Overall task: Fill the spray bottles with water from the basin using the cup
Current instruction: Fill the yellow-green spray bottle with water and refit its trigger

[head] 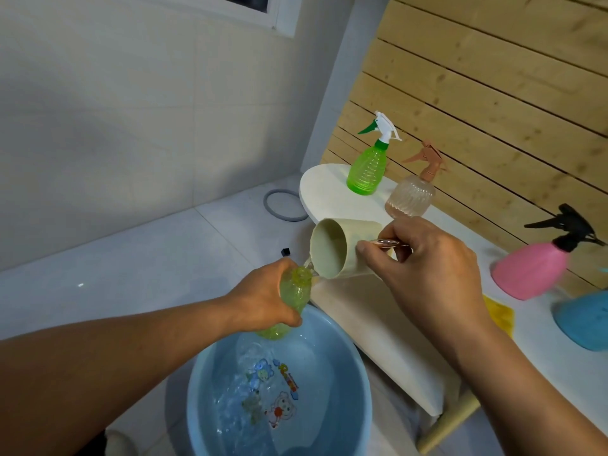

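Left hand: the left hand point(263, 299) grips the yellow-green bottle point(289, 299) around its body, fingers curled round it, holding it tilted over the basin with its open neck toward 1 o'clock.
Right hand: the right hand point(427, 268) holds the cup point(342, 248), fingers curled at its handle side, tipped so the mouth faces 8 o'clock.
Cup: beige, its lower lip just at the bottle's neck; a thin stream of water runs from lip to neck.
Yellow-green bottle: no spray head on it; at the centre of view, above the basin's 12 o'clock rim.
Basin: blue basin point(358, 373) at 6 o'clock on the floor, holding water, cartoon prints on its bottom.
Counter: white counter point(325, 192) running from 1 to 4 o'clock.
Capped bottles: green spray bottle point(368, 169) and clear one with tan head point(411, 195) at 1 o'clock, side by side; pink bottle with black head point(533, 268) at 3 o'clock; blue bottle point(582, 320) just beside it, at the frame edge.
Floor: grey ring point(273, 209) at 12 o'clock.
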The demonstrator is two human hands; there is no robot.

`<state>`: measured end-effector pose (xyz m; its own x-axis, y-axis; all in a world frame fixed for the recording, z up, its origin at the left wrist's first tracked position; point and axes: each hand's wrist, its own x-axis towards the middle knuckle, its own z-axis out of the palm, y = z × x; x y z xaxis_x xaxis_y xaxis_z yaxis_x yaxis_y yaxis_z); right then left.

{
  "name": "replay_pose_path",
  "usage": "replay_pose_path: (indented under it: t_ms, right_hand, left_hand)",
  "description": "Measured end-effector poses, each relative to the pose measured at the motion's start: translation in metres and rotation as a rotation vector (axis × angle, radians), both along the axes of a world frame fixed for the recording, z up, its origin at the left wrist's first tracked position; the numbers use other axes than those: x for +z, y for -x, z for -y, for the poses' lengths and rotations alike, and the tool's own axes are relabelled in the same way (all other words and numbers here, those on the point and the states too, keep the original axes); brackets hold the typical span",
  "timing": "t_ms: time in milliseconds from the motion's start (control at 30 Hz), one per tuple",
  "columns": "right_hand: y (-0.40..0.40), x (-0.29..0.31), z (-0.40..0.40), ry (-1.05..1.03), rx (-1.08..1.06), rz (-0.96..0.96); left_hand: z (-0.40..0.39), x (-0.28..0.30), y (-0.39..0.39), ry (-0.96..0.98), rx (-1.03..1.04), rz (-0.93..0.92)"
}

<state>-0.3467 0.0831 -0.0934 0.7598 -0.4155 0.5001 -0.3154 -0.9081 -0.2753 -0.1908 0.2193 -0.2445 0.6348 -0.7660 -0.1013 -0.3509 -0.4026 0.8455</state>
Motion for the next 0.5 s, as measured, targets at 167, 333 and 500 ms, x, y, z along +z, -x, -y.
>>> replay_pose_path:
  t_ms: [167, 333, 500]
  right_hand:
    - [0.0018, -0.0014, -0.0003, 0.1, 0.013, 0.008]
    - [0.003, -0.0016, -0.0039, 0.213, 0.024, 0.011]
    - [0.0058, -0.002, -0.009, 0.314, 0.043, 0.017]
  left_hand:
    - [-0.0002, 0.0013, 0.001, -0.003, 0.001, 0.004]
    - [-0.0005, 0.0009, 0.0023, 0.007, 0.004, -0.002]
    - [-0.0001, 0.0006, 0.0018, 0.008, -0.006, -0.02]
